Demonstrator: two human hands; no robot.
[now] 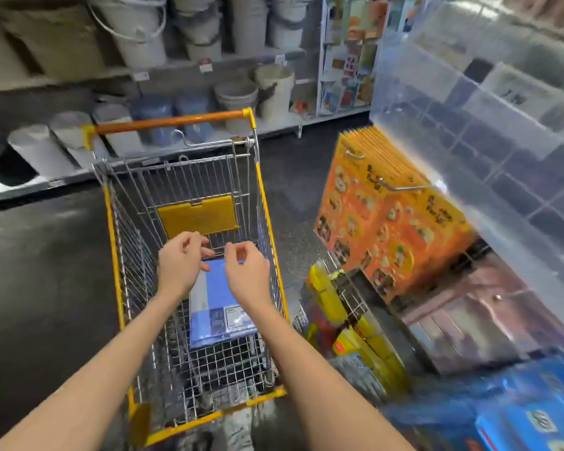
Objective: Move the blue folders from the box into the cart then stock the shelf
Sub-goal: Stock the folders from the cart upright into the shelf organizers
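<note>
Stretched forward over the near yellow corner of the cart (139, 421): two bare forearms. Poised above the basket, left hand (179, 265) and right hand (246, 271), side by side yet apart from each other, fingers (205, 251) loosely curled, thumb near forefinger, nothing gripped in either. Directly beneath, lying flat on the wire floor around the basket's middle, the blue folders (222, 307), wrapped in clear film with the label end nearest, laid flat probably for stacking more on top. Contact between the left fingertips and the stack's far edge: impossible to tell. Judging by that, first stage partly done, with more carrying likely and the shelf not yet stocked. Low on the right, blurred, blue packs (518, 402), perhaps the supply to fetch from, though no box plainly made out. Beyond those, yellow packs (323, 288) and orange packs (385, 229) hung on hooks for display, below a clear plastic bin (469, 109). At the cart's far end, a yellow flap (197, 216) folded against the wire, leaving the basket free, and the orange handle (173, 122) facing away, hence loading from the front end. Farthest off, across the dark floor, shelves of pale buckets (134, 30).
</note>
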